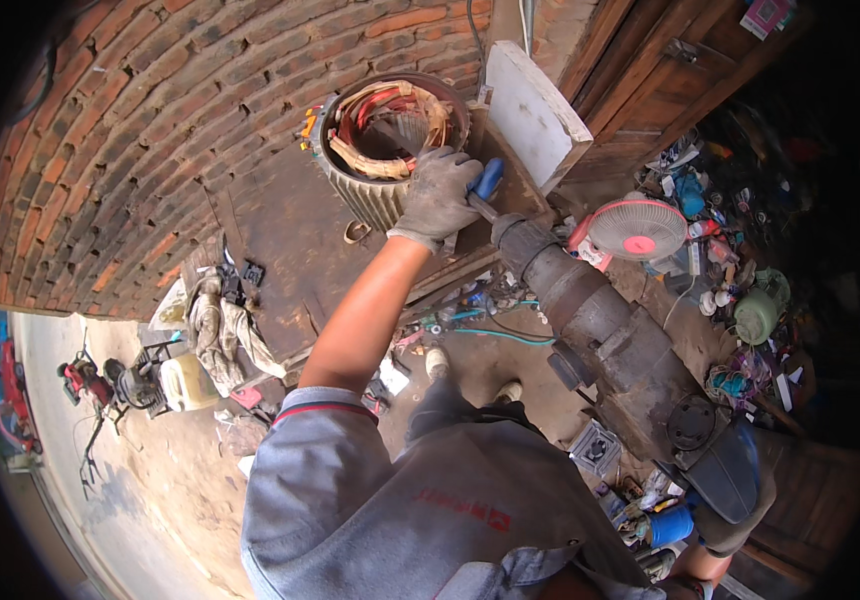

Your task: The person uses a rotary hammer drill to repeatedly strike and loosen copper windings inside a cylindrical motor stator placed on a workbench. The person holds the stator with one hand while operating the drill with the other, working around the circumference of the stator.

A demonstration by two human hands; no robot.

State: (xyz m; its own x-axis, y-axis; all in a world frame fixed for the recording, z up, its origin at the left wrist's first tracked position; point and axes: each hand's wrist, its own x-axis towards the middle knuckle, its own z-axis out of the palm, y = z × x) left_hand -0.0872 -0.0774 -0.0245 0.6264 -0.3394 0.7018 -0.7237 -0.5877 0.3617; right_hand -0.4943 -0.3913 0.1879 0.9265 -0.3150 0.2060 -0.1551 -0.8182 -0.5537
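While the person stands at a brown table [290,240], a ribbed metal drum [370,203] sits upright on it, close to the brick wall [150,150]. Inside the drum is a ring of tan and red coils [357,157]. The left hand [435,198], in a dirty grey glove, is at the drum's near right edge. Its fingers are bent, right beside a blue handle [490,178], but you cannot tell if they are squeezing it. A big, dirty power tool [600,320] points up at the drum from the lower right, with a metal rod [482,207] at its front. The right hand [740,532], gloved too, is by the tool's back end. It is mostly hidden, so you cannot tell how its fingers are set. A pink fan [640,230] is to the right.
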